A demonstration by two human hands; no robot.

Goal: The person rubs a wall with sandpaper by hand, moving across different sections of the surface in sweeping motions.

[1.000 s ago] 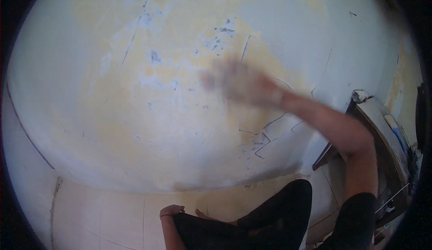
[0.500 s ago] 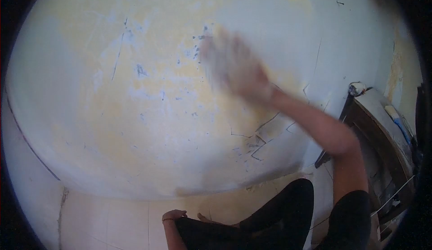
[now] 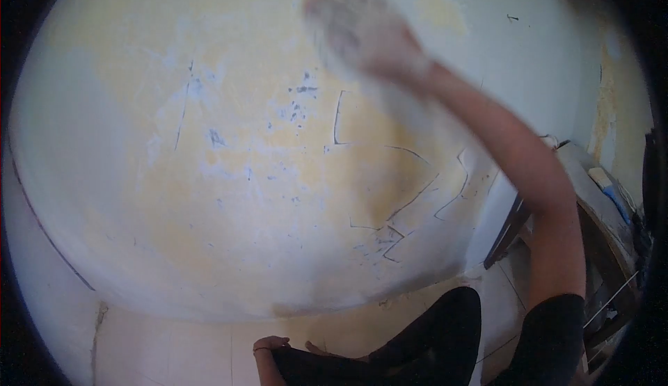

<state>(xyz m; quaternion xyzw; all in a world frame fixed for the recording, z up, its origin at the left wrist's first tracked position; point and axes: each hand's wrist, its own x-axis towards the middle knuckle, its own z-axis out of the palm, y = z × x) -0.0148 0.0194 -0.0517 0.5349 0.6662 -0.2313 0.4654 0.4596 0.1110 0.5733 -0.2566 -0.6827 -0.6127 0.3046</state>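
My right hand [image 3: 365, 35] is raised against the upper part of a wall [image 3: 257, 149] with worn yellow and white patches. Motion smears its fingers, so whether something lies under the palm cannot be made out. Dark cracks and small blue-grey spots mark the plaster below and left of this hand. Low in the view, my left hand [image 3: 271, 343] rests on my knee in dark trousers [image 3: 438, 330], its fingers draped loosely with nothing seen in them. A thin band circles that wrist.
At the right stands a dark wooden piece of furniture [image 3: 605, 240] with a dusty top. On it lies a paintbrush [image 3: 607, 186] with a blue handle. A small nail or hook [image 3: 513, 18] sticks out of the wall at upper right. Pale floor tiles [image 3: 195, 348] run along the wall's foot.
My right hand has moved up the wall, uncovering cracks that it and the forearm hid before. The view has shifted slightly. My left hand stays on the knee.
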